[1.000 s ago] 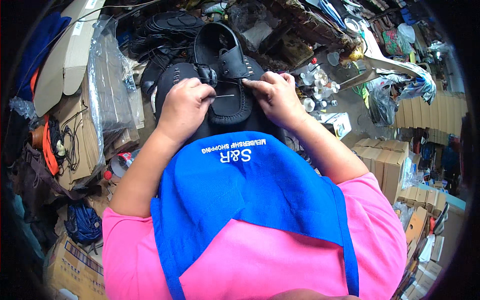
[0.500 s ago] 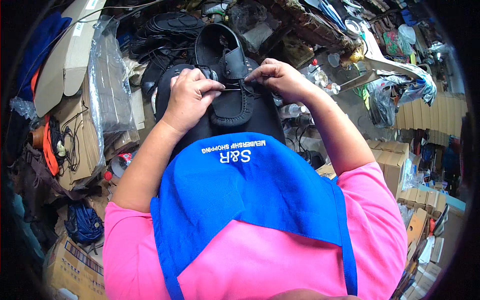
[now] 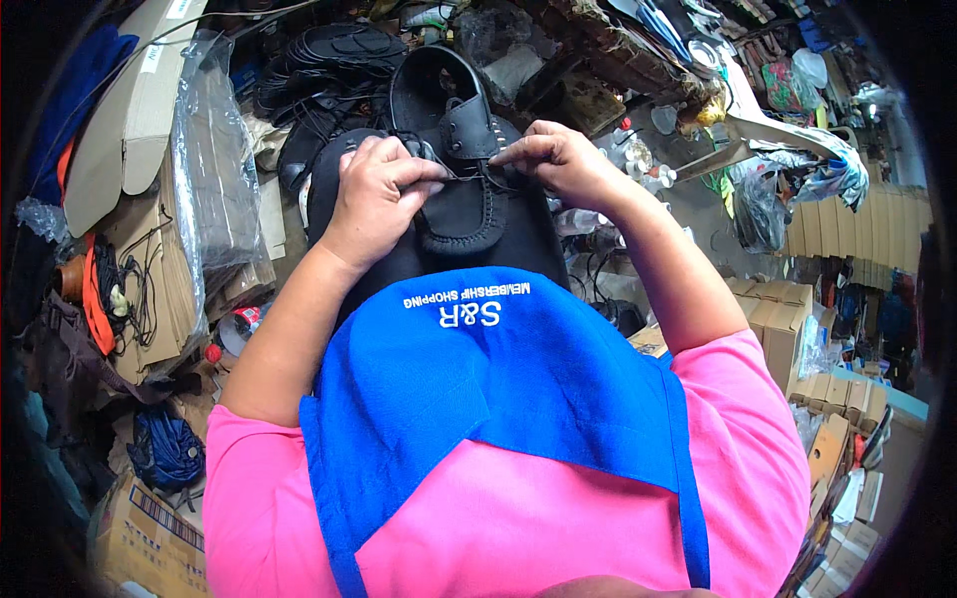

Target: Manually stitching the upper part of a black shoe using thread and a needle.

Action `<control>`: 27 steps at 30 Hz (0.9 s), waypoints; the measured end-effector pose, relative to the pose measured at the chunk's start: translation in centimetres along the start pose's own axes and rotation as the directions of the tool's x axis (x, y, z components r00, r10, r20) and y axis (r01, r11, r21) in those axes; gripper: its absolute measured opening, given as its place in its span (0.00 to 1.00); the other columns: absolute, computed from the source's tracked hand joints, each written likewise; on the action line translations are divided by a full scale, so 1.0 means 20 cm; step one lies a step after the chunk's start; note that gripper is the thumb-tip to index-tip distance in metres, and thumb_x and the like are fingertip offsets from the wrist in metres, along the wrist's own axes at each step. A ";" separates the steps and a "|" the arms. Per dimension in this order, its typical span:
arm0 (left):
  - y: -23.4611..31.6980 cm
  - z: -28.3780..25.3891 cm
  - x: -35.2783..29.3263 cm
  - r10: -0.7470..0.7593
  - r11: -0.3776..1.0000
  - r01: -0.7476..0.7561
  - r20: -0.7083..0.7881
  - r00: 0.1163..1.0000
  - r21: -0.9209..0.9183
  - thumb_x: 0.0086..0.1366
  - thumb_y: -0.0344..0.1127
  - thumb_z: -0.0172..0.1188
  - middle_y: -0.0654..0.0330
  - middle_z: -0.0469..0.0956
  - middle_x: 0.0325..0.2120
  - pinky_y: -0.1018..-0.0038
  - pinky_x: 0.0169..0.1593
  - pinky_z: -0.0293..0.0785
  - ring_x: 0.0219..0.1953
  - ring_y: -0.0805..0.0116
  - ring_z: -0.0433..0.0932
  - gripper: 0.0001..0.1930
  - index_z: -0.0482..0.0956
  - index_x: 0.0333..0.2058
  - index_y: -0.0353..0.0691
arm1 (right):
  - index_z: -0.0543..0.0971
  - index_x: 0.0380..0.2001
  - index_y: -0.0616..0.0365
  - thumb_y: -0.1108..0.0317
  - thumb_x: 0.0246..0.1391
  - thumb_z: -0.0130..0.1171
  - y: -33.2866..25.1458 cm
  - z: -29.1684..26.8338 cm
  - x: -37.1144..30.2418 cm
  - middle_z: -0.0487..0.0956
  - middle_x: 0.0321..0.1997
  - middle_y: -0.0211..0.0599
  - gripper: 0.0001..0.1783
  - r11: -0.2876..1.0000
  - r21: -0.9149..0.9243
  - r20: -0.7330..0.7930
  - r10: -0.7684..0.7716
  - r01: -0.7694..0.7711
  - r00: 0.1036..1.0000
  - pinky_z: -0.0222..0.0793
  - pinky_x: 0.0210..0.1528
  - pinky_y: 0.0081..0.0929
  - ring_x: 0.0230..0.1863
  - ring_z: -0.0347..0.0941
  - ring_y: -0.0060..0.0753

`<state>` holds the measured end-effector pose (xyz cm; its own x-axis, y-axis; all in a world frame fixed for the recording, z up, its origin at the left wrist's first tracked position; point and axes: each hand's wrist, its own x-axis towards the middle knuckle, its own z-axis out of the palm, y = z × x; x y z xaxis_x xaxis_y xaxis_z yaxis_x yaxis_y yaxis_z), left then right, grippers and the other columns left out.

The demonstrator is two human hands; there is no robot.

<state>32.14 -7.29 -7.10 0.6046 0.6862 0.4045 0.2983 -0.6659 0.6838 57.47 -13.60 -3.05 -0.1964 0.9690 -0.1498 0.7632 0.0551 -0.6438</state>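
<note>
A black leather moccasin shoe (image 3: 465, 221) lies across my lap with its stitched toe towards me and its opening farther away. Across the vamp runs a thin dark lace (image 3: 461, 177), just in front of the tongue flap (image 3: 467, 130). My left hand (image 3: 384, 189) is closed in a pinch on the lace at the shoe's left side. At the right edge of the shoe my right hand (image 3: 553, 159) pinches too, thumb and forefinger together beside the flap. What sits between its fingertips looks like the lace's other part, though it is small and partly hidden.
Black shoe pieces (image 3: 334, 60) are heaped beyond the shoe, to the left. Plastic-wrapped cardboard (image 3: 214, 169) leans at the left. Several clear bottles (image 3: 583, 221) stand close to my right forearm. Cardboard boxes (image 3: 773, 319) are stacked farther right.
The lace between my hands ran nearly straight and now sags and loops a little near my left fingers. My right hand has shifted very slightly; the shoe stays in place.
</note>
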 end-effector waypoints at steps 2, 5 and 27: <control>-0.01 0.02 0.01 -0.042 0.998 0.042 0.004 0.999 0.051 0.47 0.30 0.68 0.65 0.71 0.23 0.70 0.38 0.64 0.31 0.67 0.70 0.08 0.85 0.30 0.48 | 0.83 0.42 0.49 0.81 0.45 0.52 0.02 -0.01 0.02 0.67 0.33 0.29 0.21 0.989 0.140 0.081 0.040 -0.051 0.996 0.64 0.42 0.20 0.36 0.67 0.23; -0.01 0.03 0.01 -0.110 0.988 0.107 0.024 0.994 0.115 0.49 0.33 0.67 0.67 0.71 0.24 0.68 0.42 0.62 0.35 0.66 0.70 0.07 0.85 0.29 0.51 | 0.83 0.41 0.50 0.80 0.47 0.52 0.00 -0.03 0.04 0.68 0.33 0.30 0.20 0.954 0.237 0.153 0.149 -0.183 0.977 0.64 0.45 0.21 0.39 0.68 0.24; -0.01 0.05 0.02 -0.117 0.970 0.098 0.072 0.990 0.222 0.51 0.35 0.65 0.67 0.72 0.25 0.63 0.44 0.60 0.38 0.65 0.70 0.06 0.85 0.29 0.54 | 0.83 0.41 0.49 0.74 0.53 0.56 0.02 -0.05 0.06 0.69 0.35 0.29 0.13 0.978 0.183 0.173 0.070 -0.102 0.982 0.63 0.49 0.22 0.42 0.68 0.25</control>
<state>33.01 -7.10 -7.68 0.6174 0.7364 0.2767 0.5128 -0.6435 0.5683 58.07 -12.18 -2.77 -0.2461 0.9142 -0.3220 0.6534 -0.0889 -0.7518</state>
